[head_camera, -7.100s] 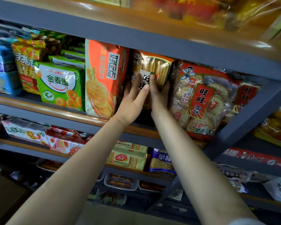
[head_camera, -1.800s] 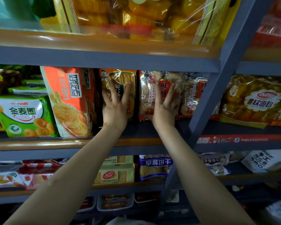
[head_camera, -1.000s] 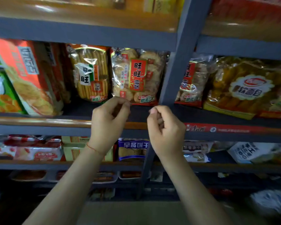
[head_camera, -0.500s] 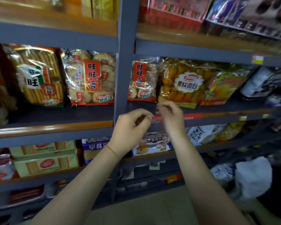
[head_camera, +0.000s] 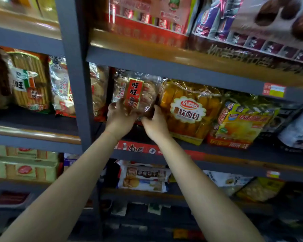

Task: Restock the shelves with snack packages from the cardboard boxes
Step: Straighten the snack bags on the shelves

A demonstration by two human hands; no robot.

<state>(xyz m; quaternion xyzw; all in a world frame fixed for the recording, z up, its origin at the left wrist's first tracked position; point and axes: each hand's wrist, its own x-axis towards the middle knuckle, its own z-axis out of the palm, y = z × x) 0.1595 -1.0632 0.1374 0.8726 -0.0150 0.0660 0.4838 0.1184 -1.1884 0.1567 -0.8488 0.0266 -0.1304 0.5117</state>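
Observation:
A clear rice-cracker bag with a red label (head_camera: 136,92) stands on the middle shelf (head_camera: 217,154), just right of the grey upright post (head_camera: 77,102). My left hand (head_camera: 120,117) grips its lower left corner and my right hand (head_camera: 154,123) grips its lower right corner. Both arms reach up from the bottom of the view. A matching rice-cracker bag (head_camera: 61,91) and a bag of stick crackers (head_camera: 31,82) stand left of the post. No cardboard box is in view.
A yellow soft-bread bag (head_camera: 189,109) touches the held bag on its right, then a yellow-and-red pack (head_camera: 241,123). The top shelf carries red (head_camera: 147,20) and purple packs (head_camera: 217,20). Lower shelves hold a breakfast-biscuit bag (head_camera: 143,177) and green cracker boxes (head_camera: 24,168).
My view has swung right past the post. Both hands, held curled and holding nothing in front of the shelf edge half a second ago, have risen and taken hold of the red-label rice-cracker bag.

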